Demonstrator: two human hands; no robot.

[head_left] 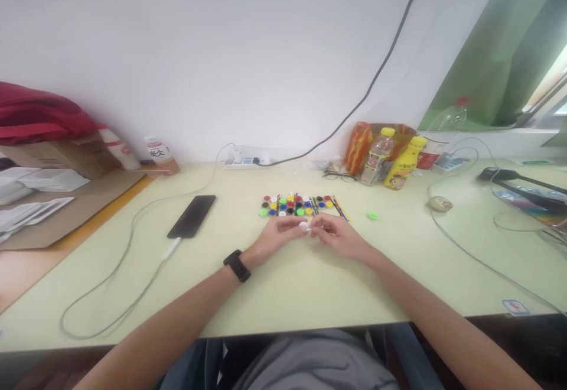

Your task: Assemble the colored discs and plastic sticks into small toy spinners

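At the middle of the pale table [310, 301], both bare hands meet over a small white round piece [303, 225], just on the near side of a set of coloured parts. The left hand [277, 236], on the side with the black wristband [238, 266], grasps this piece between thumb and fingers; the right hand [339, 236] has thumb and fingertips drawn together at its other side, apparently pinching a thin white portion of it. Whether that portion is one with the piece or a separate part cannot be determined at this scale. Beyond the hands, round pieces [290, 204] in red, white, green, black, blue and yellow lie in three rows, with thin sticks [339, 207] in narrow groups between them and at the right end. The near row is partly hidden by the fingers, so no count is offered. One green piece [372, 216] lies apart, to the right of the set. As to progress, the sorting into rows is judged complete, save perhaps for that green piece; the work on the white piece is judged unfinished, and no finished assembly can be made out among the parts on the table.
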